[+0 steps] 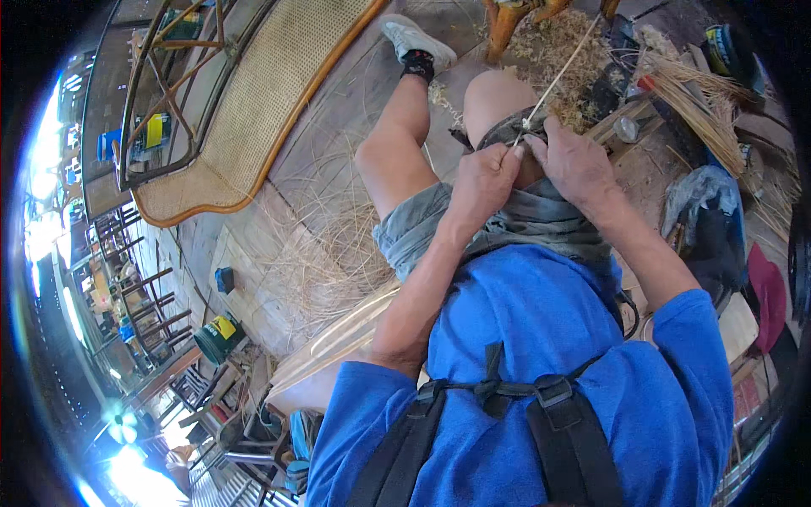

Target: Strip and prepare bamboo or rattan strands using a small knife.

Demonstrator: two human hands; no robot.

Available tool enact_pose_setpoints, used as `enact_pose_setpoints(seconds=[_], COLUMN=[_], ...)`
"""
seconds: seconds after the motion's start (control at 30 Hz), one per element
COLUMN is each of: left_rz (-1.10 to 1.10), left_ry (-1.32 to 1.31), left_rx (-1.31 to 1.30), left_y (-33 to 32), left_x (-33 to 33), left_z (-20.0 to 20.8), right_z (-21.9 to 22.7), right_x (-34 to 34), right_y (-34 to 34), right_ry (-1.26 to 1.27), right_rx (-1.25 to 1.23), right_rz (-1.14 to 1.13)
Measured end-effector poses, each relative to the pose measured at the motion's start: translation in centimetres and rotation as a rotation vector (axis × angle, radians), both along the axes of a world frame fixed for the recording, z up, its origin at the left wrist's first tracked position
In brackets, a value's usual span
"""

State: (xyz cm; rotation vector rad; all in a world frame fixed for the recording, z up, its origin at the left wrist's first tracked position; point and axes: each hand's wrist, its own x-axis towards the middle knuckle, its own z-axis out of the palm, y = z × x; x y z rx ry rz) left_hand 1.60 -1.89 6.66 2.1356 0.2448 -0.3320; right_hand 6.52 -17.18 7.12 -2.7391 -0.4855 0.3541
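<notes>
A long, thin, pale cane strip (pixel 560 74) slants from the top right down to my hands above my thigh. My left hand (pixel 488 179) is closed, its thumb and fingers pinching the strip's lower part. Close beside it, my right hand (pixel 577 162) is curled with thumb and forefinger near the strip; what its fingers press on is hidden. Under both hands a dark pad (pixel 509 128) lies over my bare thigh. A small whitish curl (pixel 528 124) sits on the strip just above my fingertips.
A woven cane panel with a wooden rim (pixel 269 106) stands at the upper left. Loose cane strands (pixel 317 275) litter the floor at left, and pale shavings (pixel 562 51) lie ahead. At right are a bundle of strips (pixel 701 106) and a clear plastic bag (pixel 701 190). A green bucket (pixel 217 340) stands lower left.
</notes>
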Motion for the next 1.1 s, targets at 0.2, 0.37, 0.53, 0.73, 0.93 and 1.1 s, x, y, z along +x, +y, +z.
enact_pose_setpoints(seconds=[0.2,0.37,0.53,0.73,0.93,1.1], left_rz=[-0.035,0.139,0.194,0.133,-0.004,0.0], left_ry=[0.113,0.388,0.11,-0.035,0.071,0.263], left_rx=[-0.061,-0.218,-0.165,-0.171,-0.206,-0.067], left_y=[2.8,4.9,2.1,0.0,2.2,5.9], left_x=[-7.4,-13.8,-8.4,-2.0,-6.7,-15.5], left_z=[2.6,3.9,2.9,-0.3,2.3,7.8], right_z=[-0.9,-0.4,-0.4,0.5,-0.9,-0.7], right_x=[0.4,1.5,2.8,1.9,0.6,0.0], right_y=[-0.4,-1.5,-3.9,-2.1,-0.8,-1.0], right_ry=[-0.021,0.081,0.206,0.13,0.013,-0.019], right_rx=[0.008,0.082,0.417,0.242,0.028,-0.028], right_rz=[-0.004,-0.002,-0.176,-0.033,-0.049,-0.003])
